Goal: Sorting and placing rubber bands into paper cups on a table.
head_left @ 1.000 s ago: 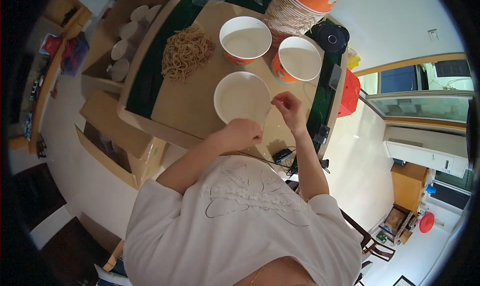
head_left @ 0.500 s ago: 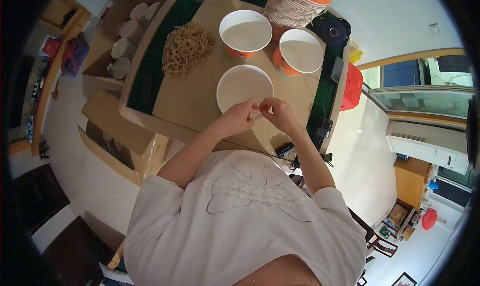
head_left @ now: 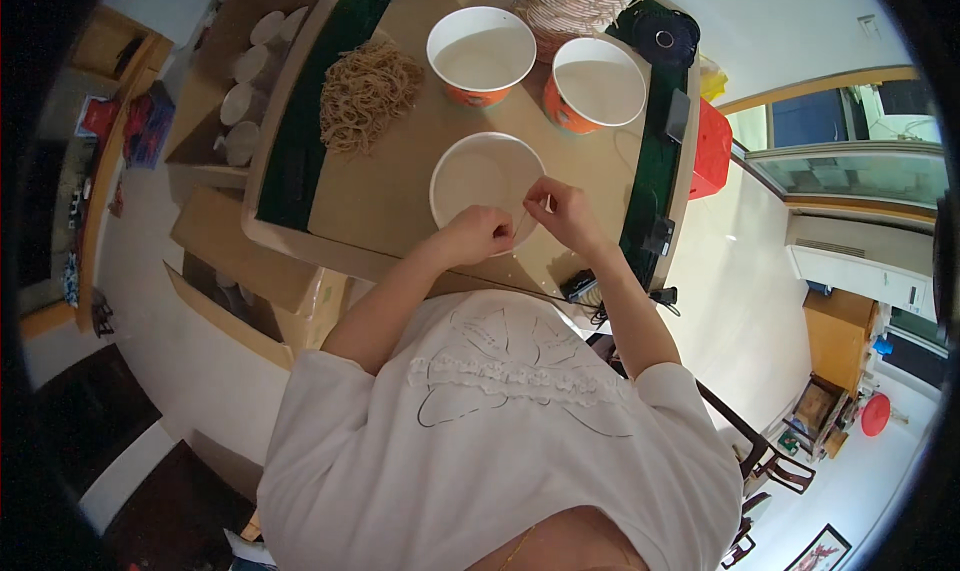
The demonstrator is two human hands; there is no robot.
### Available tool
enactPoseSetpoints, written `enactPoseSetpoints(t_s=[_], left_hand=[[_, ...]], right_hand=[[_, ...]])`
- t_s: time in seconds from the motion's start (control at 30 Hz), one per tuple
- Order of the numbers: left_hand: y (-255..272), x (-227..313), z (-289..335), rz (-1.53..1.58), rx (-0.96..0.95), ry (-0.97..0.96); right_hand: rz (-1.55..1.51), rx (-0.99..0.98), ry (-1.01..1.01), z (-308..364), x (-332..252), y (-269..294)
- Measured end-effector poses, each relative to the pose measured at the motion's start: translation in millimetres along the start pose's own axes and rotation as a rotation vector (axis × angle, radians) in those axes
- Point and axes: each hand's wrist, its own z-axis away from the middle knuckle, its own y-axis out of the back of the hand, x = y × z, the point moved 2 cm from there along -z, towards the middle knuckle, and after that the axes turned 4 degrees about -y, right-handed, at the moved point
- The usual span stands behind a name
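In front of me a white-lined paper bucket (head_left: 480, 171) stands near the table's front edge, its mouth facing up. My left hand (head_left: 476, 236) is closed in a pinch at its near rim. My right hand (head_left: 562, 214) pinches at the rim's right side. A thin tan cord (head_left: 523, 223) runs between my fingertips, partly hidden by them. Behind this bucket stand two more paper buckets with orange outsides, one left (head_left: 482, 56) and one right (head_left: 600, 81). At the left lies a tangled heap of tan cords (head_left: 368, 96).
A tall stack of buckets (head_left: 575, 11), fringed with tan cord ends, rises at the back. A black round object (head_left: 660, 39) sits beside it. Cardboard boxes with white cups (head_left: 240, 103) stand left of the table. A red bin (head_left: 711, 151) is at the right.
My hands have moved slightly apart, with the thin cord now stretched between them. The view has shifted a little; the buckets and the cord heap look unmoved on the table.
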Motion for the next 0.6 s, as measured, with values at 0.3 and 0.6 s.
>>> enactPoseSetpoints(t_s=[0.3,0.6], left_hand=[[-28,-9,-36,-0.147,0.240,0.067],[-27,-6,-32,-0.152,0.431,0.009]], right_hand=[[-0.010,0.011,-0.002,4,0,-4],[-0.003,-0.063,-0.058,7,-6,-8]])
